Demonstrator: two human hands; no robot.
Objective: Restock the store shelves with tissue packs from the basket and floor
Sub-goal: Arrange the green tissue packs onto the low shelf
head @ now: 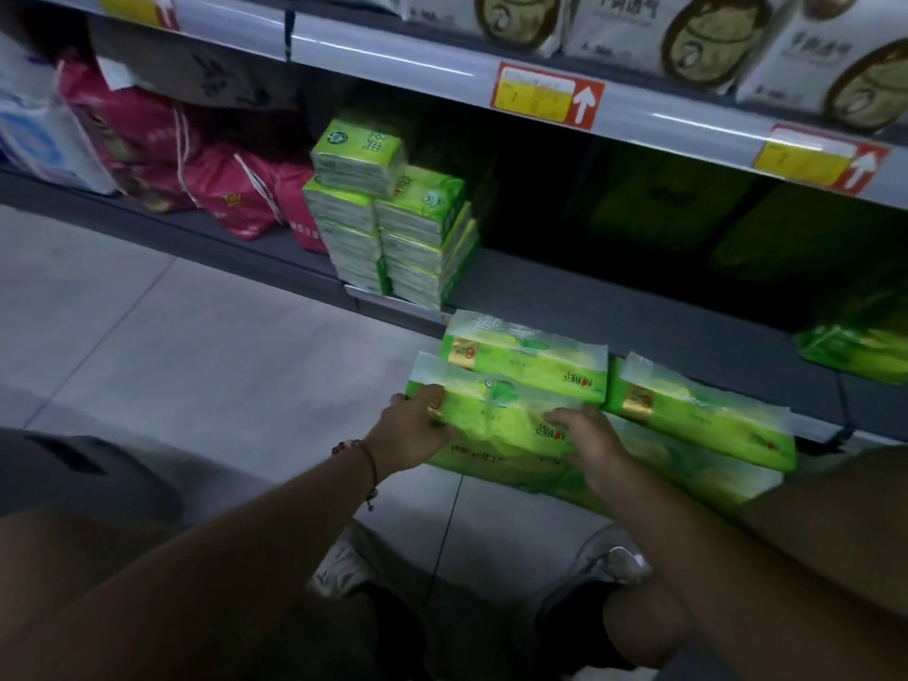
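- The person crouches before the bottom shelf, both arms reaching forward over a heap of green tissue packs on the floor.
- The left hand takes the near pack at its left end, its grip closed with fingers curled round the pack's edge; a beaded bracelet sits on that wrist.
- The right hand lies on top of the same pack toward its right end, fingers spread fairly flat on the wrapper; its grip looks open, pressing rather than clasping.
- A second pack lies just behind the held one, touching the shelf's front edge.
- A third pack lies to the right, resting on more green packs beneath it.
- On the shelf, stacked small green tissue packs stand in two columns with one more on top.
- Left of them lie pink drawstring bags.
- Red and yellow price tags sit on the rail of the shelf above, which carries white packs.
- Two pale shoes show below the arms.
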